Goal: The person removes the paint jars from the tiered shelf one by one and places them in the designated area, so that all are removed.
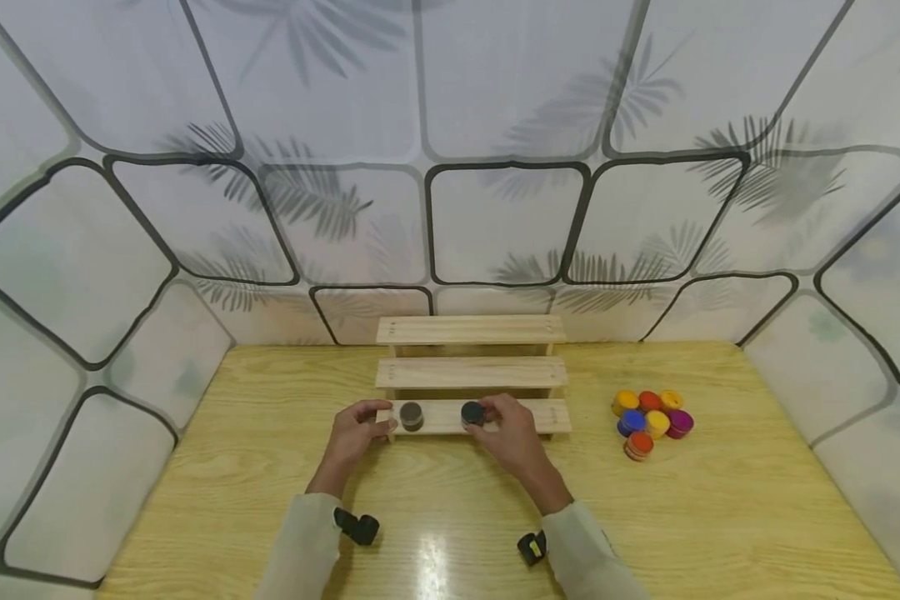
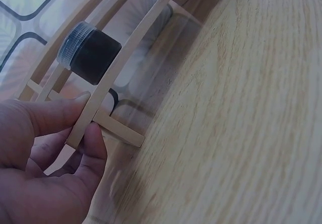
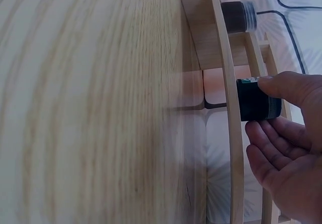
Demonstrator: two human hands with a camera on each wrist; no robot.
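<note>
A small three-step wooden rack point(image 1: 471, 373) stands on the table in the head view. My left hand point(image 1: 356, 432) pinches the left end of its lowest step, thumb on one face and fingers on the other in the left wrist view point(image 2: 55, 148). Just right of that hand, a dark brown paint jar point(image 1: 412, 416) with a clear lid sits upright on the step. Near the step's middle, my right hand point(image 1: 512, 435) holds a black-green paint jar point(image 1: 472, 413) between thumb and fingers. Its base meets the step in the right wrist view point(image 3: 251, 100).
Right of the rack, a cluster of several paint jars point(image 1: 656, 424) in yellow, red, orange, blue and purple stands on the wooden table point(image 1: 270, 483). A patterned wall point(image 1: 506, 225) rises close behind the rack.
</note>
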